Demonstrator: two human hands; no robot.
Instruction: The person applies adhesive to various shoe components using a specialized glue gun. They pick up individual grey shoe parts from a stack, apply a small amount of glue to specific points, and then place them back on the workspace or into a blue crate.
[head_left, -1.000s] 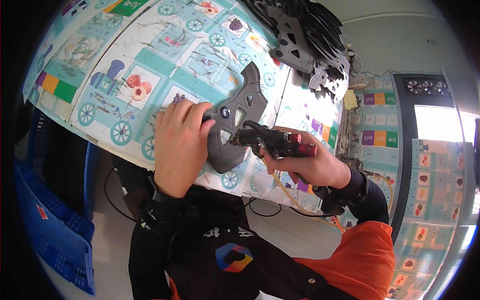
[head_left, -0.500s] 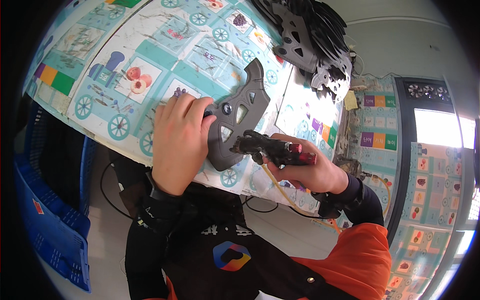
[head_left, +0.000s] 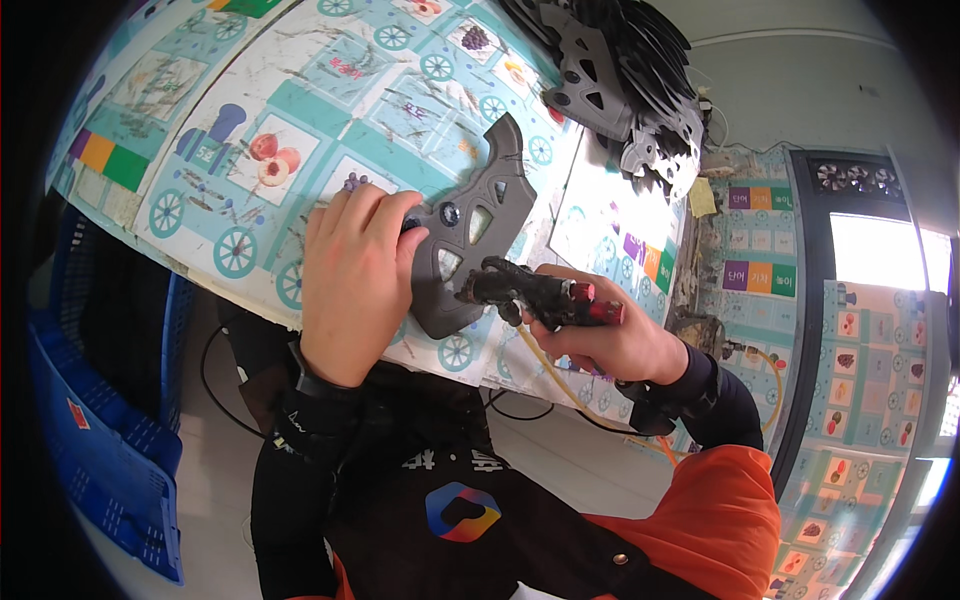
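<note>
A curved grey plastic part (head_left: 507, 207) with cut-out windows and a dark round knob-like spot lies on the patterned table. My left hand (head_left: 358, 270) is on its left side, thumb and fingers closed on a short projecting arm that they partly cover. In my right hand (head_left: 630, 335) is a black, grimy spray gun (head_left: 535, 294) with red knobs at its rear end. Its nozzle end is right beside the lower right edge of the part; whether they touch I cannot tell. A yellow hose (head_left: 545, 358) runs down from the gun.
At the far right of the table (head_left: 215, 190) lies a big pile of similar grey and black parts (head_left: 625, 85). Blue plastic crates (head_left: 110, 440) stand on the floor at the left. The yellow hose loops past the table's right edge, near the wall.
The spray gun and my right hand have shifted slightly left. The part and my left hand have moved very little; the hold is the same.
</note>
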